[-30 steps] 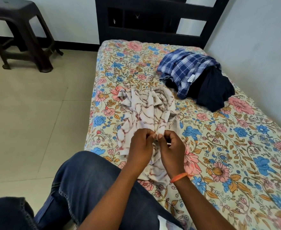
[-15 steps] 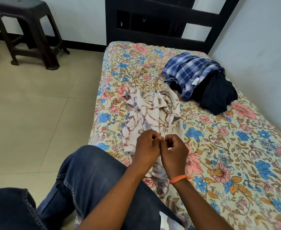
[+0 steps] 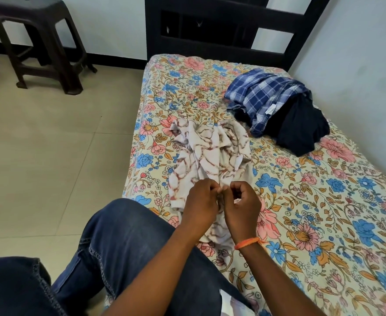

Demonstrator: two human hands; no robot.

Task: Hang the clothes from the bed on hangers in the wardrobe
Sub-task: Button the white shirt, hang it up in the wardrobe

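A crumpled white shirt with brown marbled lines (image 3: 208,153) lies on the floral bed sheet (image 3: 324,224) near the bed's left edge. My left hand (image 3: 201,201) and my right hand (image 3: 242,204) pinch its near part, fingers closed on the cloth close together. An orange band sits on my right wrist. Further back on the right lie a blue checked shirt (image 3: 262,96) and a dark navy garment (image 3: 301,126), partly under the checked one. No hanger or wardrobe is in view.
The dark headboard (image 3: 210,26) stands at the far end of the bed, a wall runs along the right side. A dark plastic stool (image 3: 34,42) stands on the tiled floor at back left. My knee in blue jeans (image 3: 123,242) rests at the bed's near edge.
My hands stayed on the white shirt's near part, fingers working at the cloth. The view shifted slightly left and down; the clothes on the bed have not moved.
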